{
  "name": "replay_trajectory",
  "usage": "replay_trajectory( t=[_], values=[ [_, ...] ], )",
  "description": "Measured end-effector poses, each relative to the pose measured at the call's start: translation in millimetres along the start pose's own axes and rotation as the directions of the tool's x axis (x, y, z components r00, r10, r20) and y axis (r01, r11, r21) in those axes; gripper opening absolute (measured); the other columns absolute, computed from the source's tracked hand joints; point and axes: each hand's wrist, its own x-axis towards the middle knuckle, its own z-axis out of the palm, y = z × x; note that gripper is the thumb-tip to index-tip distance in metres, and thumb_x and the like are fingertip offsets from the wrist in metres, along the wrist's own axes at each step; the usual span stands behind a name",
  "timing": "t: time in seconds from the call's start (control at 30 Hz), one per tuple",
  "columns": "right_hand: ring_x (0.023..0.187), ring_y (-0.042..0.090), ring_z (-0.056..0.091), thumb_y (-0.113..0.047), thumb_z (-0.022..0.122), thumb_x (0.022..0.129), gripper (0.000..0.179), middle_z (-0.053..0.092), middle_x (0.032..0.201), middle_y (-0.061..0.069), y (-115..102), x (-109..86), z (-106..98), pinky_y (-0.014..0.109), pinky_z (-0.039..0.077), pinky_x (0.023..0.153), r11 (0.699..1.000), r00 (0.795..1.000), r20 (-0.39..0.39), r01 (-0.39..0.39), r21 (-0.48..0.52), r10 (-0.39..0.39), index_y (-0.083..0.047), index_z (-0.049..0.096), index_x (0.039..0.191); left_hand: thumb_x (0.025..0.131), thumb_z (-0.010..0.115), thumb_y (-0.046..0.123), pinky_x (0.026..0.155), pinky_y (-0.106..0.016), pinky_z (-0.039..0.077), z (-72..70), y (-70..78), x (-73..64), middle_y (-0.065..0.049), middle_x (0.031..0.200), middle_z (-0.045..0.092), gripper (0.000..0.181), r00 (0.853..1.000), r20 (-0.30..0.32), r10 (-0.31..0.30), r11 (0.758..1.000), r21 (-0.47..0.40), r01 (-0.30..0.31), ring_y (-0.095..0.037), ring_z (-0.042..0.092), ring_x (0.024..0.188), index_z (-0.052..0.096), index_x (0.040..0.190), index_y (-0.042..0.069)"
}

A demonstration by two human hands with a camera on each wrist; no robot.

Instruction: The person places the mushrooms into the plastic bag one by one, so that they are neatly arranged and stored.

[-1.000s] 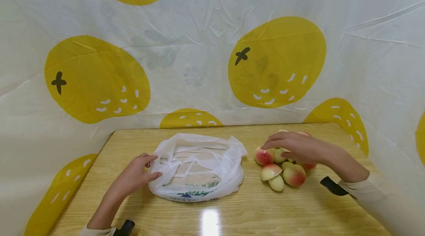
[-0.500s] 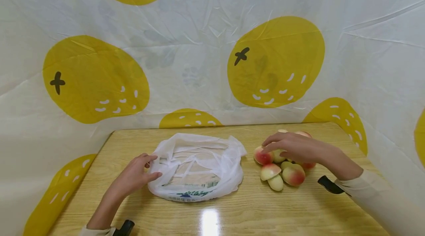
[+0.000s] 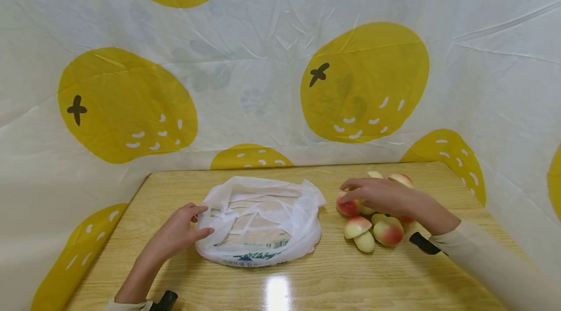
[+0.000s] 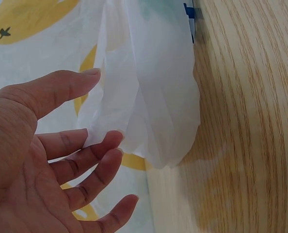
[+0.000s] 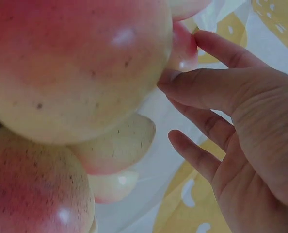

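Person's left grip [image 3: 181,226]: thumb and fingers parted, holding nothing; just to its right a crumpled white plastic bag [image 3: 304,233] lies on a wooden counter [image 3: 333,277], whether touching is unclear. Right grip [image 3: 385,194]: loosely parted, nothing visibly held, above a cluster of red-and-cream fruit [image 3: 388,233]; one red fruit [image 3: 349,207] lies beneath its fingertips, a mushroom-shaped piece [image 3: 357,227] nearer the person

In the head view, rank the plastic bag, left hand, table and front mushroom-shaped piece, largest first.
1. Table
2. Plastic bag
3. Left hand
4. Mushroom-shaped piece
Apparent sizes only.
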Motion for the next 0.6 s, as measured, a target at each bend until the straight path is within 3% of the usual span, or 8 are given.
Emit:
replay_trajectory(
  t=[0.07, 0.13, 0.2, 0.23, 0.27, 0.4, 0.47, 0.6],
  values=[
    [0.123, 0.022, 0.059, -0.02, 0.062, 0.101, 0.029, 0.061, 0.135, -0.002, -0.6, 3.0, 1.8, 0.045, 0.048, 0.1, 0.999, 1.0, 0.008, -0.031, 0.02, 0.03, -0.033, 0.068, 0.126, 0.083, 0.084, 0.028, 0.075, -0.037, 0.048, 0.3, -0.1, 0.4, -0.008, 0.105, 0.064, 0.063, 1.0, -0.002, 0.001, 1.0, 0.0, -0.001, -0.023, 0.057, 0.091, 0.063, 0.131, -0.007],
    [0.124, 0.02, 0.057, -0.035, 0.061, 0.101, 0.025, 0.061, 0.133, -0.007, -0.7, 6.5, 3.4, 0.047, 0.044, 0.102, 0.98, 0.988, 0.044, -0.154, 0.128, 0.15, -0.038, 0.066, 0.125, 0.083, 0.084, 0.028, 0.074, -0.037, 0.048, 0.5, -0.1, 0.5, -0.008, 0.104, 0.063, 0.063, 1.0, -0.003, 0.001, 1.0, 0.0, -0.001, -0.023, 0.057, 0.091, 0.064, 0.131, -0.007],
    [0.125, 0.017, 0.055, -0.055, 0.059, 0.097, 0.033, 0.061, 0.132, -0.011, -1.3, 10.2, 4.3, 0.046, 0.041, 0.103, 0.91, 0.949, 0.078, -0.316, 0.268, 0.306, -0.041, 0.063, 0.126, 0.083, 0.084, 0.028, 0.074, -0.037, 0.047, 0.9, -0.3, 0.4, -0.008, 0.103, 0.063, 0.063, 1.0, -0.004, -0.001, 1.0, 0.0, 0.001, -0.023, 0.056, 0.091, 0.064, 0.131, -0.007],
    [0.125, 0.016, 0.054, -0.062, 0.06, 0.093, 0.04, 0.061, 0.132, -0.012, -1.6, 12.0, 4.4, 0.045, 0.04, 0.104, 0.86, 0.919, 0.094, -0.392, 0.328, 0.383, -0.042, 0.061, 0.127, 0.083, 0.084, 0.028, 0.074, -0.036, 0.047, 1.0, -0.4, 0.4, -0.007, 0.102, 0.063, 0.063, 1.0, -0.003, -0.004, 1.0, -0.001, 0.004, -0.022, 0.056, 0.091, 0.064, 0.131, -0.007],
    [0.126, 0.018, 0.053, -0.064, 0.06, 0.092, 0.044, 0.06, 0.134, -0.01, -0.9, 13.7, 4.4, 0.047, 0.04, 0.104, 0.851, 0.912, 0.103, -0.408, 0.329, 0.398, -0.041, 0.061, 0.129, 0.083, 0.085, 0.028, 0.074, -0.036, 0.047, 1.0, -0.4, 0.4, -0.007, 0.102, 0.063, 0.063, 1.0, -0.003, -0.005, 1.0, -0.003, 0.005, -0.022, 0.056, 0.091, 0.064, 0.131, -0.007],
    [0.13, 0.022, 0.053, -0.067, 0.056, 0.093, 0.052, 0.058, 0.14, -0.007, 2.6, 20.2, 3.9, 0.051, 0.04, 0.105, 0.883, 0.915, 0.084, -0.402, 0.241, 0.394, -0.037, 0.058, 0.136, 0.083, 0.085, 0.027, 0.074, -0.036, 0.047, 1.1, -0.5, 0.1, -0.006, 0.101, 0.062, 0.063, 1.0, 0.001, -0.012, 1.0, -0.01, 0.012, -0.023, 0.056, 0.091, 0.064, 0.131, -0.007],
    [0.13, 0.024, 0.053, -0.065, 0.053, 0.095, 0.051, 0.058, 0.141, -0.008, 4.5, 23.3, 3.5, 0.053, 0.039, 0.106, 0.904, 0.925, 0.071, -0.38, 0.196, 0.373, -0.037, 0.058, 0.137, 0.082, 0.085, 0.028, 0.074, -0.036, 0.047, 1.0, -0.6, 0.0, -0.006, 0.101, 0.062, 0.063, 1.0, 0.001, -0.013, 1.0, -0.012, 0.013, -0.023, 0.056, 0.091, 0.064, 0.131, -0.007],
    [0.132, 0.029, 0.052, -0.063, 0.051, 0.098, 0.045, 0.059, 0.141, -0.009, 7.2, 28.8, 2.5, 0.057, 0.038, 0.106, 0.919, 0.931, 0.058, -0.365, 0.15, 0.361, -0.04, 0.058, 0.135, 0.082, 0.085, 0.028, 0.074, -0.036, 0.048, 0.9, -1.0, 0.0, -0.007, 0.104, 0.063, 0.063, 1.0, -0.002, -0.013, 1.0, -0.012, 0.013, -0.022, 0.057, 0.092, 0.064, 0.131, -0.007]
  ],
)
